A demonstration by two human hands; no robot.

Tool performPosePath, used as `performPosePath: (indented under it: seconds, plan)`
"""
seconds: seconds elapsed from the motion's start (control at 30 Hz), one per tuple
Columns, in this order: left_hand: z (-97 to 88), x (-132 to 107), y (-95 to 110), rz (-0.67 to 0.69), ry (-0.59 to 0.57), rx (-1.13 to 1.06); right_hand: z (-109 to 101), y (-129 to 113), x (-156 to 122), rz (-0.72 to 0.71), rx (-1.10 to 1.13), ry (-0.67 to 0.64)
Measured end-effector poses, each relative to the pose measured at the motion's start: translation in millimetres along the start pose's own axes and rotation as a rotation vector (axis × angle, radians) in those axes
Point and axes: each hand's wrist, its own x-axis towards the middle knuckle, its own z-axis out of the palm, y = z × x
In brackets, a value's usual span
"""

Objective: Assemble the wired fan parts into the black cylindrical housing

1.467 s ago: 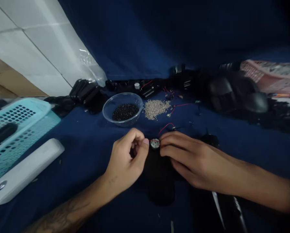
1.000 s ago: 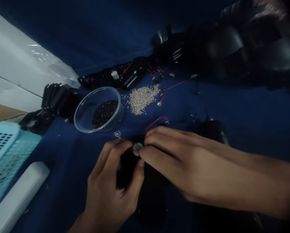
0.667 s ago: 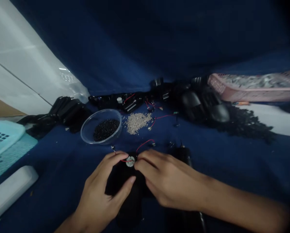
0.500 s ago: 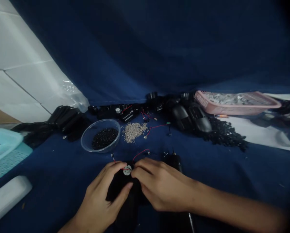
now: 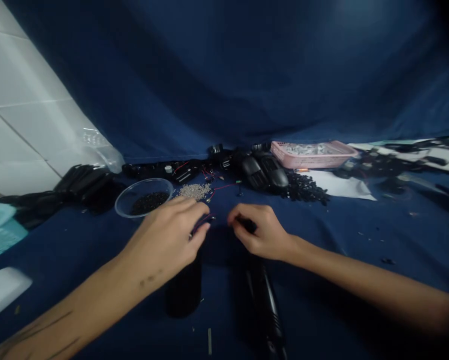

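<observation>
My left hand (image 5: 167, 232) is curled round the upper end of a black cylindrical housing (image 5: 184, 295), whose lower part shows below the palm. Thin red wires (image 5: 206, 218) stick out by its thumb and forefinger. My right hand (image 5: 264, 230) is closed, its thumb and fingertips drawn together around a dark spot. What they pinch is blurred. Beneath that hand lies a long glossy black tool (image 5: 265, 305), resembling an electric screwdriver, its far end hidden by the fingers. A clear bowl (image 5: 144, 198) of small black pieces and a pile of small silvery screws (image 5: 194, 191) are beyond my left hand.
Black plastic shells (image 5: 264, 171) and a heap of small black parts (image 5: 307, 186) lie at the back. A pink basket (image 5: 303, 160) stands behind white paper (image 5: 340, 184). At left are a teal basket (image 5: 2, 227) and black parts (image 5: 85, 187). Blue cloth hangs ahead.
My right hand has moved away from the housing, over to the far end of the black tool. My left hand has turned over the housing, and its round white top is now hidden.
</observation>
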Motion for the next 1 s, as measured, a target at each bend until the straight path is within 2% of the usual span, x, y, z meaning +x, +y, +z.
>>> performPosePath:
  seconds: [0.07, 0.1, 0.2, 0.3, 0.4, 0.5, 0.57, 0.63, 0.7, 0.77, 0.87, 1.0]
  plan:
    - [15.2, 16.9, 7.7, -0.018, -0.198, -0.097, -12.4, 0.9, -18.8, 0.017, 0.002, -0.020]
    - [25.4, 23.8, 9.0, -0.020, -0.239, -0.122, -17.2, 0.7, -26.8, 0.028, -0.002, -0.017]
    - [56.7, 37.8, 2.3, -0.035, -0.295, -0.172, -25.9, -0.2, -39.7, 0.073, -0.035, 0.022]
    - [74.3, 45.1, -9.6, -0.086, -0.291, -0.241, -30.0, 4.0, -33.9, 0.128, -0.109, 0.052]
    - [73.6, 50.5, -12.8, -0.110, -0.260, -0.347, -36.0, 21.9, -13.9, 0.188, -0.247, 0.103]
    - [63.2, 52.7, -9.3, -0.144, -0.211, -0.475, -43.9, 53.5, 11.8, 0.251, -0.433, 0.202]
    - [57.2, 52.2, -8.8, -0.184, -0.249, -0.632, -45.1, 75.2, 27.7, 0.288, -0.559, 0.268]
    - [56.0, 51.9, -12.8, -0.277, -0.353, -0.965, -40.2, 91.8, 39.9, 0.319, -0.660, 0.301]
    - [61.4, 52.5, -21.1, -0.373, -0.448, -1.377, -30.7, 101.2, 47.3, 0.336, -0.722, 0.293]
    - [72.0, 53.2, -31.3, -0.409, -0.476, -1.632, -21.5, 104.9, 49.8, 0.336, -0.746, 0.260]
    - [90.2, 52.6, -44.0, -0.427, -0.444, -1.748, -16.6, 105.9, 47.9, 0.342, -0.728, 0.223]
    - [104.7, 51.3, -52.0, -0.461, -0.378, -1.841, -25.7, 101.3, 45.1, 0.385, -0.590, 0.197]
